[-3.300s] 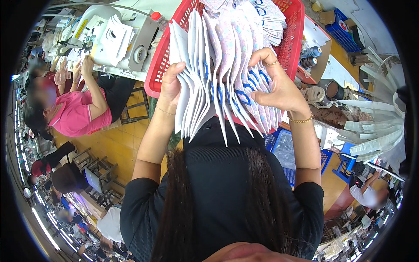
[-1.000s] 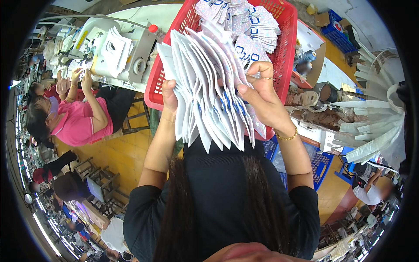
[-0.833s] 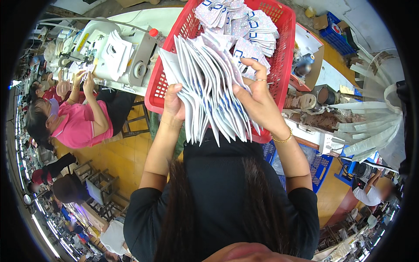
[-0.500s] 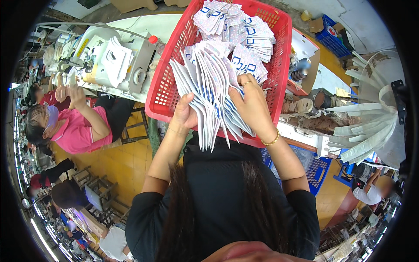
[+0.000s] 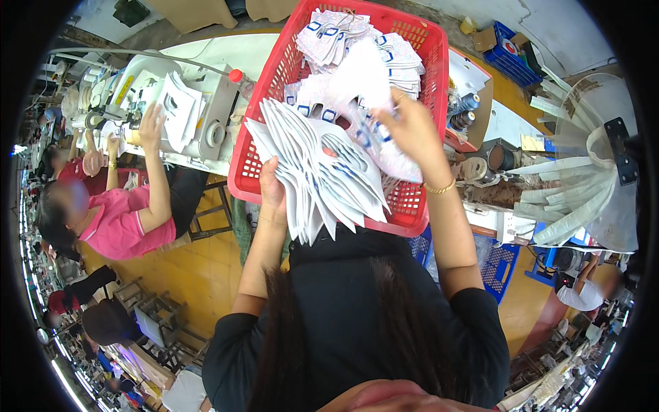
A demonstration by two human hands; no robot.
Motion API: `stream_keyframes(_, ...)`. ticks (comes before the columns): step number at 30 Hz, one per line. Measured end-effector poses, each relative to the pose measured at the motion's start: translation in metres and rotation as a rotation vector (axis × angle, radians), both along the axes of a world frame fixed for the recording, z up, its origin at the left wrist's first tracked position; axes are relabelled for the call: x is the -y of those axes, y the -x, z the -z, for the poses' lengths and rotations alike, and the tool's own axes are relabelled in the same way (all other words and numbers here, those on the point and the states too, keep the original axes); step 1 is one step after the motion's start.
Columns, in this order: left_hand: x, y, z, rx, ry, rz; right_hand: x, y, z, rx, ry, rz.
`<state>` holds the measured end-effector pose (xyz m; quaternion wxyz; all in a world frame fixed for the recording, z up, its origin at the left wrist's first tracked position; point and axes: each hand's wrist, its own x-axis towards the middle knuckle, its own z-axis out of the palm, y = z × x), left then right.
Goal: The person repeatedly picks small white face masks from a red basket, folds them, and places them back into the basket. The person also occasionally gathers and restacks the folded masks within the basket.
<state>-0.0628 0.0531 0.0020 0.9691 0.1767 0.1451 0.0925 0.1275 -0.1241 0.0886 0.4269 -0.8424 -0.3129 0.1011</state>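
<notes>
My left grip (image 5: pixel 272 184) is clamped on a fanned stack of white pieces (image 5: pixel 309 182), the thumb along their left side and a fingertip showing near the middle, between the pieces. The stack is held up over the near left part of a red basket (image 5: pixel 243 170), its layers spread apart and its lower corners hanging past the near rim.

My right grip (image 5: pixel 390 110) pinches the right edge of a pale patterned bundle (image 5: pixel 364 77) between thumb and fingers, over the middle of the basket; blur keeps me from telling how many pieces it has. A gold bracelet (image 5: pixel 440 187) circles my right wrist.

In the far half of the basket, piles of printed pieces (image 5: pixel 401 56) marked with blue outlines lie overlapping one another. To the left, on a white table (image 5: pixel 264 47), stands a pale machine (image 5: pixel 214 99) with more white cutouts (image 5: pixel 181 113) lying on it and a red-capped bottle (image 5: pixel 240 79) beside it. A co-worker in a pink shirt (image 5: pixel 117 223) sits there, one hand raised. Just right of the basket, dark thread cones (image 5: pixel 465 110) stand in an open box (image 5: pixel 480 113).
</notes>
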Motion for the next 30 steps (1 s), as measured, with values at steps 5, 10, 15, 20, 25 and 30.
stream_keyframes(5,-0.027,0.020,0.001,-0.032,-0.207,-0.169,0.022,-0.040,-0.017,0.132,0.131,0.056)
stream_keyframes(10,-0.049,0.035,-0.009,0.044,-0.266,-0.187,-0.009,-0.049,-0.017,0.638,0.662,-0.056)
stream_keyframes(15,-0.047,0.040,-0.020,0.066,-0.275,-0.179,-0.065,-0.048,0.057,0.848,0.879,-0.316)
stream_keyframes(20,-0.050,0.045,-0.017,-0.024,-0.294,-0.326,-0.060,-0.041,0.096,0.565,0.498,-0.446)
stream_keyframes(25,-0.066,0.038,-0.011,0.152,-0.116,-0.185,-0.026,0.016,0.117,0.301,0.662,-0.803)
stream_keyframes(30,-0.068,0.031,-0.008,0.029,-0.231,-0.292,-0.005,0.052,0.145,0.387,0.879,-0.804)
